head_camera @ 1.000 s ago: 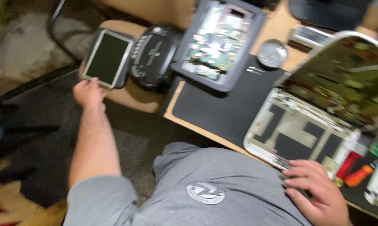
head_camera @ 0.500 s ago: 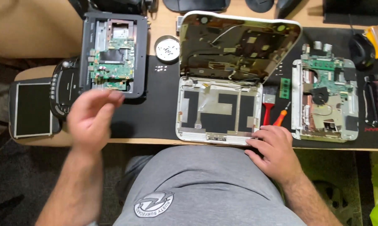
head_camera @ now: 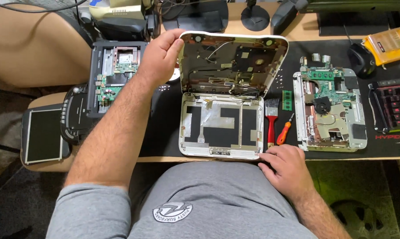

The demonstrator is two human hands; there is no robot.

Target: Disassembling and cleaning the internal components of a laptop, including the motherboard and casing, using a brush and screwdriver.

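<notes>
Left hand [head_camera: 161, 54]: upper-left corner of the raised lid [head_camera: 233, 62] is pinched between thumb and curled fingers | Right hand [head_camera: 285, 164]: fingers loosely spread, fingertips laid at the lower-right corner of the white laptop base [head_camera: 221, 126] | Laptop: set open on the black mat [head_camera: 164, 128], mid-desk | Beside it: red brush [head_camera: 271, 121], orange screwdriver [head_camera: 285, 129].

A home electronics repair bench

Gutted laptop shells [head_camera: 222, 128] and bare circuit boards [head_camera: 330, 104] lie on a black desk mat [head_camera: 162, 132] beside a screwdriver [head_camera: 285, 129], brush [head_camera: 271, 121], mouse [head_camera: 358, 55] and keyboard [head_camera: 392, 105].
</notes>
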